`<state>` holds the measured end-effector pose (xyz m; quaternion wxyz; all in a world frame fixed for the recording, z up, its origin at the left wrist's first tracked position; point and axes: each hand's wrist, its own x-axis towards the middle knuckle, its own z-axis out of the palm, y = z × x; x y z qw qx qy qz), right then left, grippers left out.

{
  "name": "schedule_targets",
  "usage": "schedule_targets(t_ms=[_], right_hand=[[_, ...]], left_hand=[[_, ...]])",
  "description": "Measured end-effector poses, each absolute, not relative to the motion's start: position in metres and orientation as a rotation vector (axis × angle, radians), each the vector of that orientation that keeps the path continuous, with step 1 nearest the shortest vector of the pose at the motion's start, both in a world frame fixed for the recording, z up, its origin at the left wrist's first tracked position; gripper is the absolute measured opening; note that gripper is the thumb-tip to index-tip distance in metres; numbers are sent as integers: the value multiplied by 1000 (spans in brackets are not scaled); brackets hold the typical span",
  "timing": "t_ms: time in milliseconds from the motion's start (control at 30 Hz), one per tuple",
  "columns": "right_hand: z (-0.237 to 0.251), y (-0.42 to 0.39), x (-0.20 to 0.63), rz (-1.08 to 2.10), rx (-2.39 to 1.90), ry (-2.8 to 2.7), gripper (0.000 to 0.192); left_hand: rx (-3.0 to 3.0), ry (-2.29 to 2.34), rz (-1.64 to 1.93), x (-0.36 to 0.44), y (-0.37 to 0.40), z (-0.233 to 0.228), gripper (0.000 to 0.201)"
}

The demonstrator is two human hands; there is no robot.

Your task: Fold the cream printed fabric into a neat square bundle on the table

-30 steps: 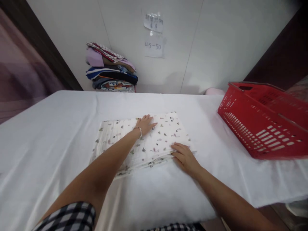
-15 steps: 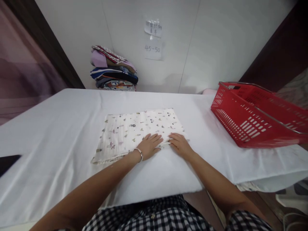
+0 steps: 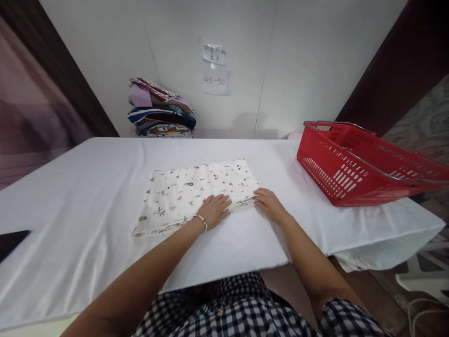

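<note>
A folded white cloth [image 3: 182, 192] with small printed plants and figures lies on the white-covered table in front of me. My left hand [image 3: 213, 210], with a bracelet at the wrist, rests flat on its near edge, fingers stretched out. At the near right corner, my right hand [image 3: 268, 203] has its fingers closed over the layered edge. The underside of that corner is hidden by the hand.
On the right of the table stands a red plastic basket [image 3: 345, 182] with metal handles. Folded fabrics [image 3: 161, 112] are piled at the back left against the wall. A dark flat object [image 3: 12, 241] lies at the left edge.
My right hand has slid right along the near edge to the cloth's corner. My left hand stays flat on the cloth. The camera view has shifted slightly.
</note>
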<state>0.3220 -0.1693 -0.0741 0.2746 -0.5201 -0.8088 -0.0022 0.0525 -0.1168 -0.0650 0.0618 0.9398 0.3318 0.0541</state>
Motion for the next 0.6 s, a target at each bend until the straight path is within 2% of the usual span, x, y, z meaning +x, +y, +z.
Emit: schedule_targets(t_ms=[200,300,500,600], right_hand=[[-75,-170,327,37,-1364,-2160,18],[-78,-170,330,76,-1357,-2098,16],[-81,-174,334,466,-1390,-1728,13],[-80,-174,335,552,-1368,-1599,13]], left_hand=[[2834,986,289,86,-128,-61,44],[2849,958,325,95,-129,-67,37],[2844,991,366,95,-128,-71,31],[2834,986,373,94,-128,-70,31]])
